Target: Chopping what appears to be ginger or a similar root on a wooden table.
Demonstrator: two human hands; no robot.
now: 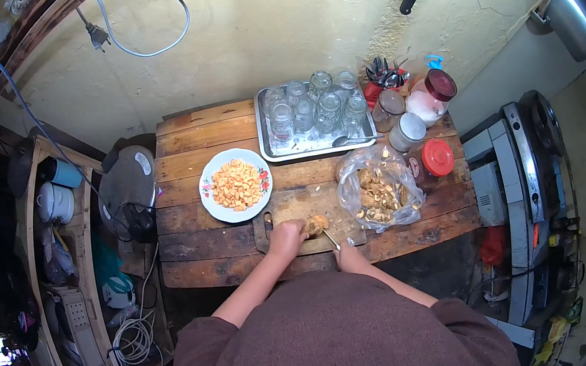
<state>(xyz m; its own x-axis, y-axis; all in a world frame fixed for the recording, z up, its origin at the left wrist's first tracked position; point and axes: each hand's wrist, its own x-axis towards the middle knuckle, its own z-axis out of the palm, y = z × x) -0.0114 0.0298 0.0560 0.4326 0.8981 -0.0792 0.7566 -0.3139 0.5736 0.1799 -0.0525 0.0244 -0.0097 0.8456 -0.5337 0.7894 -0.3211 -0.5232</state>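
My left hand (287, 239) is closed round a brown-skinned, orange-fleshed root vegetable (315, 225), which looks like a sweet potato, over a wooden cutting board (295, 201). In my right hand (351, 257) is a small knife (332, 240), its blade pointing up and left to the vegetable's near side. Left of the board's far edge, a white flowered plate (218, 210) carries a heap of orange diced cubes (236, 185). A clear plastic bag (407, 208) full of brown and pale peelings (377, 197) lies open to the right of the board. Small scraps dot the board.
Behind the board, a metal tray (269, 149) bears several upturned glass jars (328, 111) and a spoon. Right of it stand lidded jars (407, 132), a red-lidded jar (437, 158) and a red cutlery holder (372, 93). A wooden shelf (91, 211) is at left, a stove (528, 150) at right.
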